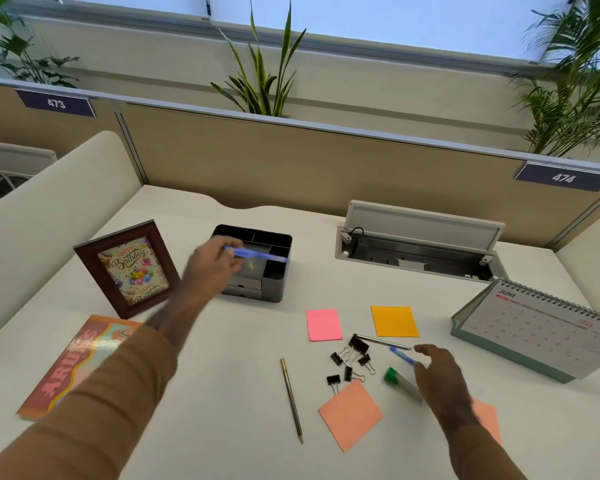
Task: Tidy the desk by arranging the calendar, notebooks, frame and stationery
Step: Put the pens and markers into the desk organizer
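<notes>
My left hand [212,265] holds a blue pen [257,254] level over the black desk organiser [278,237]. My right hand [437,375] hovers with fingers apart over another blue pen [400,354] and a green-capped marker [400,382]. A brown picture frame [127,268] stands at the left, with an orange notebook [73,368] lying in front of it. The desk calendar [537,327] stands at the right. Several black binder clips [350,362], a pencil [291,400], a black pen [378,340] and pink [323,324], yellow [394,321] and salmon [350,414] sticky notes lie in the middle.
An open cable tray [420,251] with its lid raised is set into the desk at the back right. A beige partition [291,161] runs behind the desk, with plants above it. Another salmon note [487,419] lies partly under my right arm.
</notes>
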`<state>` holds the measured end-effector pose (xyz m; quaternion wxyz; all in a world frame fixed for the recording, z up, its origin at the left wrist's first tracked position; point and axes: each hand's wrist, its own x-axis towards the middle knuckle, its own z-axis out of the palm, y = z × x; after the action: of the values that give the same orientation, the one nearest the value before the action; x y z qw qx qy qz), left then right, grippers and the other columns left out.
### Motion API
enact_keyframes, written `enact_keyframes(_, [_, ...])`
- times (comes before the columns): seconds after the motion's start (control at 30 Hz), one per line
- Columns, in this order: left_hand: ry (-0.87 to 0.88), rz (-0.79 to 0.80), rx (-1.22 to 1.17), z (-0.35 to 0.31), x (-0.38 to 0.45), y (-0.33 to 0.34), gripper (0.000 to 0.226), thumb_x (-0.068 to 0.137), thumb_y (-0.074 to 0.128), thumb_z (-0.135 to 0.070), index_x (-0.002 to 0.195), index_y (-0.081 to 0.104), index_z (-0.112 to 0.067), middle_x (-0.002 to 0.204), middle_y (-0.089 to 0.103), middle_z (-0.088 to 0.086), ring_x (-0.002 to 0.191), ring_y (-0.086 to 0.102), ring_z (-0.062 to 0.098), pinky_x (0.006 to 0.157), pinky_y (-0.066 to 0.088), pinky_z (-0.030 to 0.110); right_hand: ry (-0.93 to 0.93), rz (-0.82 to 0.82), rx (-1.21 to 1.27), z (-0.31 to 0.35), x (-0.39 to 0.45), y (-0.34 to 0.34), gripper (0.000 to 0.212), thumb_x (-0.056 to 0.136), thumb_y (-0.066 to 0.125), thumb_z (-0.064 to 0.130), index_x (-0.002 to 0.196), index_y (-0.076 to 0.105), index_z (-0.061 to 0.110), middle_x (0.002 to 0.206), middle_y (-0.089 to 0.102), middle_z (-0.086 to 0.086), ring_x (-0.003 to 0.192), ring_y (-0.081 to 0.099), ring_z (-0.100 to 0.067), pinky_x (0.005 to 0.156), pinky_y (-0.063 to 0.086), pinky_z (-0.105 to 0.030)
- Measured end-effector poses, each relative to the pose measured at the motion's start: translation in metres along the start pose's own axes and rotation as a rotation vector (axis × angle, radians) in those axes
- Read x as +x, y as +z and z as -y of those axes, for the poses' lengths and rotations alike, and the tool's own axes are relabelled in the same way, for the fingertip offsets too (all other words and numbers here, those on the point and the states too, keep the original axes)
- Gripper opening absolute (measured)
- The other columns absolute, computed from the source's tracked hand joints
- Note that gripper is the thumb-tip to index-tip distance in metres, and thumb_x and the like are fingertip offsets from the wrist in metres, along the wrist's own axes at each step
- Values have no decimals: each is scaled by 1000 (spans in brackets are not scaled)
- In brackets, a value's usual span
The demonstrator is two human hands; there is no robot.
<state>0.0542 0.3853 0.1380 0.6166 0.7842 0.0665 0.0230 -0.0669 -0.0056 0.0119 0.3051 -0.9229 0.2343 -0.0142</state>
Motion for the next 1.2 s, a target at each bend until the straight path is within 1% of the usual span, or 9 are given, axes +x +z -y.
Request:
enact_keyframes(0.07, [105, -145, 223, -6, 21, -25, 22, 97, 44, -8, 106, 62, -18, 103, 68, 8, 87, 68, 16, 84, 57, 36, -6, -4, -211, -18, 6, 1, 33, 90, 53, 16, 120, 60, 27, 127, 60, -4, 109, 57, -24, 93, 47, -43])
enact_keyframes(0.2, [201, -295, 548, -12, 49, -57, 19, 94, 48, -11, 108, 61, -15, 95, 68, 6, 82, 64, 24, 71, 53, 37, -39, 28, -472, -29, 12, 0, 30, 94, 45, 24, 120, 60, 30, 113, 64, 4, 95, 60, -16, 86, 49, -38])
enact_keyframes(0.3, [194, -296, 669, -4, 62, -62, 17, 96, 48, -12, 107, 61, -12, 91, 66, 10, 76, 59, 24, 62, 44, 33, -86, 42, -557, -29, 11, -2, 25, 95, 46, 27, 113, 62, 32, 99, 62, 7, 82, 57, -10, 79, 49, -32])
enact_keyframes(0.47, [173, -225, 739, 19, 83, -54, 15, 94, 50, -14, 103, 62, -16, 90, 67, 10, 74, 59, 23, 60, 42, 29, -106, 40, -599, -27, 10, -1, 19, 94, 48, 26, 105, 61, 33, 96, 58, 8, 79, 53, -9, 73, 46, -28])
enact_keyframes(0.6, [149, -153, 812, 31, 95, -45, 17, 89, 52, -17, 100, 65, -22, 94, 71, 8, 83, 61, 25, 68, 45, 31, -62, 35, -580, -28, 11, -4, 20, 95, 42, 26, 102, 57, 35, 97, 57, 9, 78, 48, -9, 71, 43, -28])
enact_keyframes(0.83, [56, -8, 1081, 33, 109, -39, 29, 91, 55, -22, 116, 68, -25, 118, 67, 4, 107, 59, 25, 83, 48, 33, 69, 39, -260, -26, 12, -17, 17, 91, 50, 22, 91, 54, 38, 100, 60, 6, 90, 57, -19, 81, 47, -36])
enact_keyframes(0.97, [7, 13, 1092, 35, 114, -38, 28, 93, 54, -26, 116, 69, -22, 110, 69, 8, 99, 61, 26, 75, 47, 31, 40, -28, -64, -21, 8, -26, 18, 88, 59, 18, 85, 56, 36, 94, 65, 3, 79, 62, -14, 72, 49, -35])
enact_keyframes(1.07, [-20, 11, 1040, 37, 117, -37, 29, 93, 52, -32, 110, 71, -19, 101, 71, 8, 86, 59, 24, 75, 49, 31, 59, -18, 152, -11, 8, -28, 11, 91, 60, 14, 99, 63, 20, 100, 69, -5, 80, 64, -17, 65, 44, -29])
enact_keyframes(1.2, [45, -18, 948, 26, 108, -31, 34, 95, 50, -27, 124, 64, -15, 123, 65, 10, 113, 57, 29, 94, 46, 35, 143, 120, 530, 9, 7, -30, 27, 95, 53, 7, 121, 58, 6, 104, 67, -14, 92, 66, -32, 79, 55, -41])
